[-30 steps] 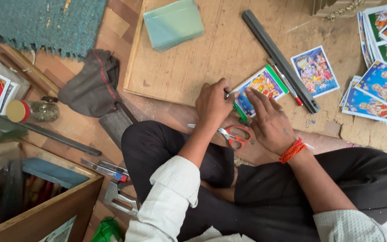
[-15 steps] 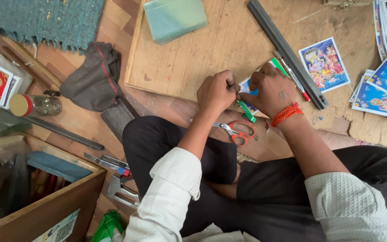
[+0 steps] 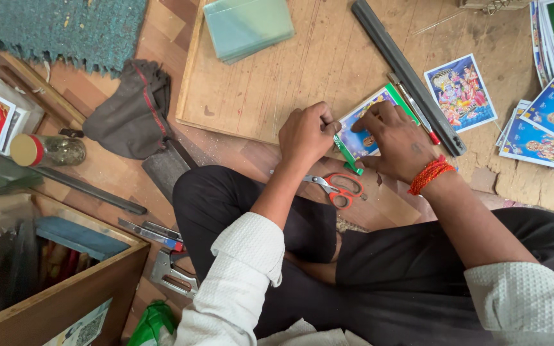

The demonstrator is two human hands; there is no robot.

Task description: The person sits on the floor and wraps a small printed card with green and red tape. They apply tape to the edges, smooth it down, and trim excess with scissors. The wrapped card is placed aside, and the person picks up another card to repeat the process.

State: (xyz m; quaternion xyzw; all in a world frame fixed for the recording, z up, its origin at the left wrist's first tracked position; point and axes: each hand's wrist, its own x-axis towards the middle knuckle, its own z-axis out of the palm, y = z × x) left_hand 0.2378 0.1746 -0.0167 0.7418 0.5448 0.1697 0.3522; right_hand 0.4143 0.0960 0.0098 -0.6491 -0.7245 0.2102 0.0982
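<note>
Wooden board (image 3: 270, 83) on brown floor lies under my hands. Left hand (image 3: 307, 134) fingers pinching green cutter (image 3: 347, 157); right hand (image 3: 397, 141) fingers spread, pressing colourful print (image 3: 367, 131). Scissors (image 3: 338, 187) just below.

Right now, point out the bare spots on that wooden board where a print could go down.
The board is bare between the stack of clear sheets, the dark bar and the left hand. It is crowded by the right hand on the print, and among the loose prints at right.
</note>
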